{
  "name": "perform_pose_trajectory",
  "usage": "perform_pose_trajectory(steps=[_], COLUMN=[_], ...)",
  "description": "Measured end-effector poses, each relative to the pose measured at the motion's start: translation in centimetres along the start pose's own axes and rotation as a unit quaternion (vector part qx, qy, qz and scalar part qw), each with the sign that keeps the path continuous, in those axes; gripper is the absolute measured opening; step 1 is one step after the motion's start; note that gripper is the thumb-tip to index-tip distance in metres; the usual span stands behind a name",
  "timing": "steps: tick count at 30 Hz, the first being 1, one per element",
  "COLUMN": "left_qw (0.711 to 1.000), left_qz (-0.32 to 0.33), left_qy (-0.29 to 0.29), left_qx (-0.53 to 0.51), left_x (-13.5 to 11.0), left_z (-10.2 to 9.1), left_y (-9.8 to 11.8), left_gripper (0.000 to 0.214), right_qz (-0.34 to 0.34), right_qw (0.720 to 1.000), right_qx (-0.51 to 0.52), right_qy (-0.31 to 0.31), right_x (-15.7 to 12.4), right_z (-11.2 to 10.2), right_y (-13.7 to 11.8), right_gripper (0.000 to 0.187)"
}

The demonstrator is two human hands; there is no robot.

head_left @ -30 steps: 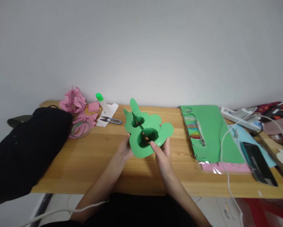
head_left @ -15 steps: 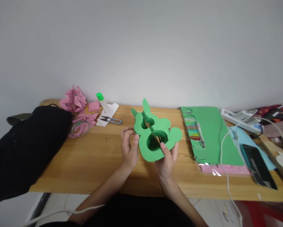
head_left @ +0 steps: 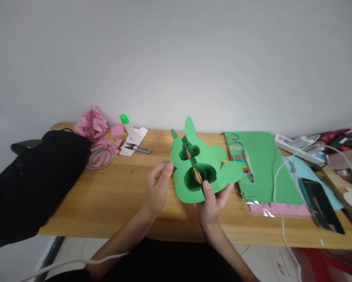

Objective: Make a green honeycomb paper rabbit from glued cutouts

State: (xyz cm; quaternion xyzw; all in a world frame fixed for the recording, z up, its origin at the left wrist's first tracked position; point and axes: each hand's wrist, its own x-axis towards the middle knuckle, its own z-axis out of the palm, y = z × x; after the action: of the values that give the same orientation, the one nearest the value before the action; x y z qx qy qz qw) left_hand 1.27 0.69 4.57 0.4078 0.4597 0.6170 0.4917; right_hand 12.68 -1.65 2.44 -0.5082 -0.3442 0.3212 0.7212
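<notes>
While the right hand [head_left: 211, 203] has its grip closed on the lower edge of the green paper figure [head_left: 208, 153], thumb in front and fingers behind, that figure is held over the wooden table [head_left: 111, 203]. The left hand [head_left: 157, 186] is at the figure's left edge, thumb and fingertips close together, though I cannot tell whether that grip holds any paper.

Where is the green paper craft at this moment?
In the head view, the green paper craft is near the middle, over the wooden table, held by the right hand, with the left hand at its left edge.
</notes>
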Motion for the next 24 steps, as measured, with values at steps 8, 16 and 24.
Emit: perform_pose_trajectory(steps=[8,16,24], left_qw=[0.992,0.989,0.988], left_qz=[0.007,0.042,0.052], left_qy=[0.007,0.044,0.062], left_qx=[0.125,0.136,0.134], left_x=[-0.5,-0.9,-1.2], left_z=[0.8,1.5,1.9], left_y=[2.7,2.7,3.2], left_gripper=[0.025,0.025,0.027], right_qz=[-0.082,-0.180,-0.189], right_qw=[0.997,0.983,0.981], right_qx=[0.013,0.009,0.014], right_qy=[0.006,-0.031,-0.049], right_x=[-0.1,-0.3,-0.7], right_z=[-0.4,-0.9,-1.5], right_y=[0.2,-0.2,-0.5], right_gripper=[0.071,0.060,0.060])
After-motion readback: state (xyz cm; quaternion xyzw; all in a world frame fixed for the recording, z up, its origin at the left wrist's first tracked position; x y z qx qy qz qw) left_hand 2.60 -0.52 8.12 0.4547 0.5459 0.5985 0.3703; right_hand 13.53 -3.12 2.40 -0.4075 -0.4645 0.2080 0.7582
